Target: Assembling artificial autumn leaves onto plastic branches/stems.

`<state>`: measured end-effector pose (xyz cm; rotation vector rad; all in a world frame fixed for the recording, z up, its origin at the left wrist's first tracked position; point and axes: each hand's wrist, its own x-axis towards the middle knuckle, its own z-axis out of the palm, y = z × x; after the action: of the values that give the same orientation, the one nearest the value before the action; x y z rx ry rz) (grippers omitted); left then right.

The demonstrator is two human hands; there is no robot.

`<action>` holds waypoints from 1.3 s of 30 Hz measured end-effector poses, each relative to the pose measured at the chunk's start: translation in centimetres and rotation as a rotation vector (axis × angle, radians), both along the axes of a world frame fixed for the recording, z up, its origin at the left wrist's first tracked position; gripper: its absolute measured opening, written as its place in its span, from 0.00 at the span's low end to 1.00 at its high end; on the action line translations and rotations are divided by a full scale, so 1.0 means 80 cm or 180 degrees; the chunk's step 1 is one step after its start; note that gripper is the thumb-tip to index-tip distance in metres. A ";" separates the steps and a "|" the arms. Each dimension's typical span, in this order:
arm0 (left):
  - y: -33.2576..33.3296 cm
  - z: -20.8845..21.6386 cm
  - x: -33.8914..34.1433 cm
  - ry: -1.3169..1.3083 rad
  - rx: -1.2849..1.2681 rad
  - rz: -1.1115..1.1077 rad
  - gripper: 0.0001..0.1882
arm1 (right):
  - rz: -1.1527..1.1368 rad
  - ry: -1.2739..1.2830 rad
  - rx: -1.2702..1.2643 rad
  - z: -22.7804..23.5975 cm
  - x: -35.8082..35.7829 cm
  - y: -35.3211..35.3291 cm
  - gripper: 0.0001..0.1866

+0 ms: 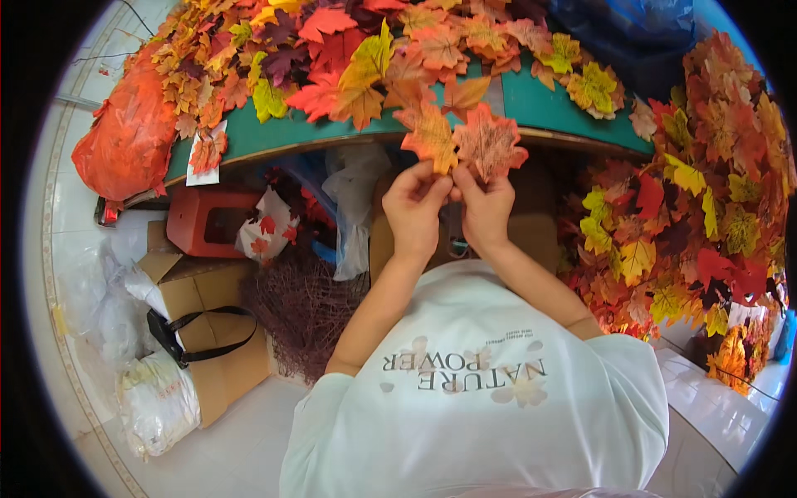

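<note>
Just in front of the table edge, my left hand (415, 206) pinches the base of an orange-yellow artificial maple leaf (432, 138). Close beside it, my right hand (486, 204) is closed on the base of a pinkish-orange artificial maple leaf (490, 143) with dark speckles. The two leaves touch or overlap slightly at their inner edges. Both sets of fingertips nearly meet, and any stems between them are hidden. Beyond the hands, a pile of red, orange and yellow artificial leaves (340, 70) covers much of the green tabletop (531, 104).
At the right hangs a large mass of autumn leaves (706, 191). An orange-red plastic bag (124, 137) sits at the table's left end, a dark blue bag (631, 41) at the back. Below left are a red stool (195, 220), a cardboard box (216, 332) and dark twiggy stems (299, 311).
</note>
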<state>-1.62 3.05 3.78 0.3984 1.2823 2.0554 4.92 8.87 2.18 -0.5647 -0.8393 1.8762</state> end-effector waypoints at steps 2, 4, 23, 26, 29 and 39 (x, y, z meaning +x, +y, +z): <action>-0.006 -0.001 0.002 0.0138 0.0121 0.0108 0.10 | 0.0039 -0.0210 0.0371 -0.009 0.000 -0.005 0.05; -0.009 -0.007 0.004 0.0263 0.0324 0.0263 0.10 | 0.0038 -0.0164 0.0402 -0.008 -0.002 -0.007 0.05; -0.031 0.007 -0.025 0.2436 0.0599 0.0639 0.11 | 0.0384 -0.0515 0.1872 0.032 0.001 -0.006 0.03; -0.046 0.031 -0.020 0.2409 0.0321 0.0824 0.07 | 0.1194 -0.0372 0.1415 0.033 -0.001 -0.007 0.02; -0.065 0.006 -0.021 0.2463 0.0149 0.1057 0.06 | 0.2456 -0.1223 0.2394 0.082 -0.016 0.021 0.02; -0.084 0.021 -0.051 0.1035 0.0937 0.1759 0.11 | -0.1339 -0.2489 0.6290 0.190 -0.292 0.229 0.14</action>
<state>-5.73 -3.69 5.49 0.5784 1.3894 2.7528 -18.47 27.15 17.36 -0.0584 -2.2315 -0.1836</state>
